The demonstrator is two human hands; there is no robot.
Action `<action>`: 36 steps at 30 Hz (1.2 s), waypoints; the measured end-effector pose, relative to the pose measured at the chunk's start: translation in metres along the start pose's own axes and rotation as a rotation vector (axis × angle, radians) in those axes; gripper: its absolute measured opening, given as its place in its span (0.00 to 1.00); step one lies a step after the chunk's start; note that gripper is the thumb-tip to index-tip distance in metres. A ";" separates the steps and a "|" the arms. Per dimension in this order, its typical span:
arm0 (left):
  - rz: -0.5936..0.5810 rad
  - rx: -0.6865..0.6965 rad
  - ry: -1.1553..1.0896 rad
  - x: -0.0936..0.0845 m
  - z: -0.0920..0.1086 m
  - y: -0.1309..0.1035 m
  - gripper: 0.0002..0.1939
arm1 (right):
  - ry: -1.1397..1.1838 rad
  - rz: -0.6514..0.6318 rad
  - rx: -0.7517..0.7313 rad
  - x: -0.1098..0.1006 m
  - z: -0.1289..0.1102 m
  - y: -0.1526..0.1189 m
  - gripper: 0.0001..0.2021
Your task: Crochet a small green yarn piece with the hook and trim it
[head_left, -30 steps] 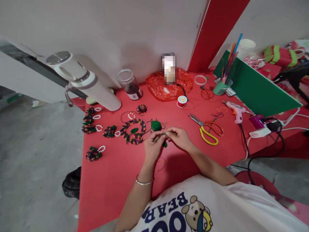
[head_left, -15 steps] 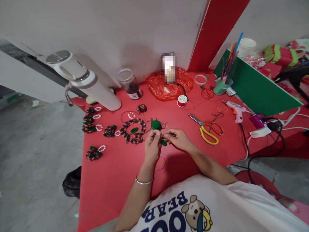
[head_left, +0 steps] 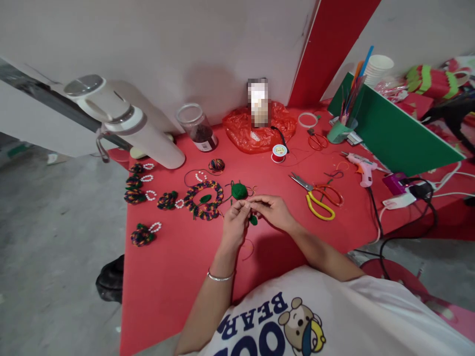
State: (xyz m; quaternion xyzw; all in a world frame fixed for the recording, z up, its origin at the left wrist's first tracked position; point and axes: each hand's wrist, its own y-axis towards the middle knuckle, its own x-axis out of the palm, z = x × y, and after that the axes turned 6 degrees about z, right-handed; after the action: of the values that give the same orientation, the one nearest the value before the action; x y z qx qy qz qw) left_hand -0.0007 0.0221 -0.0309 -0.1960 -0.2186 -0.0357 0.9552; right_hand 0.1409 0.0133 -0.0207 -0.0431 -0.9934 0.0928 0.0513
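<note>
Both hands meet over the table, their fingertips pinched together. My left hand (head_left: pixel 235 221) is closed on a small piece of green yarn work, whose leaf (head_left: pixel 253 220) hangs below the fingers. My right hand (head_left: pixel 272 210) pinches at the same spot; its fingers cover what they grip. Just beyond the fingertips sits a ball of green yarn (head_left: pixel 239 191). To the left lies a curved multicoloured knitted strip (head_left: pixel 193 205) with a second green leaf (head_left: pixel 205 199) inside its curve. A loose thin thread (head_left: pixel 252 249) curls on the table near my left wrist.
Knitted bundles with white bead loops (head_left: pixel 143 235) line the left side of the red table (head_left: pixel 166 296). Scissors (head_left: pixel 315 198), a glue gun (head_left: pixel 363 168) and a power strip (head_left: pixel 399 202) lie right. Behind stand a tall flask (head_left: pixel 148 138), a jar (head_left: pixel 198 131) and a thread spool (head_left: pixel 278 153).
My right fingers have closed in against my left fingertips, narrowing the gap between the hands. The whole view has shifted slightly. The things on the table stay put.
</note>
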 end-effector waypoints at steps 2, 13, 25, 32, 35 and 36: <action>0.000 -0.019 0.002 0.000 0.001 0.000 0.20 | -0.020 0.032 -0.013 0.000 -0.001 0.000 0.11; -0.053 -0.054 0.014 -0.003 0.008 -0.002 0.17 | -0.105 -0.021 -0.031 -0.003 0.008 -0.001 0.12; -0.017 -0.043 0.025 -0.002 0.002 -0.003 0.15 | -0.144 0.025 -0.082 -0.005 0.001 -0.004 0.12; 0.088 -0.085 -0.033 0.000 0.014 -0.004 0.17 | 0.024 -0.117 -0.044 -0.006 0.000 -0.004 0.18; 0.136 -0.077 -0.046 0.001 0.016 -0.004 0.18 | 0.038 -0.121 -0.059 -0.006 0.002 -0.004 0.23; 0.146 -0.077 -0.047 0.001 0.015 -0.004 0.19 | 0.045 -0.104 -0.043 -0.006 0.003 -0.003 0.25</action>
State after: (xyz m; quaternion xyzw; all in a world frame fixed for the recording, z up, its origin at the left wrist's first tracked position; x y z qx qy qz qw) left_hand -0.0067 0.0243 -0.0163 -0.2486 -0.2246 0.0303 0.9417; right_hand 0.1464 0.0091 -0.0231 0.0053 -0.9947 0.0679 0.0773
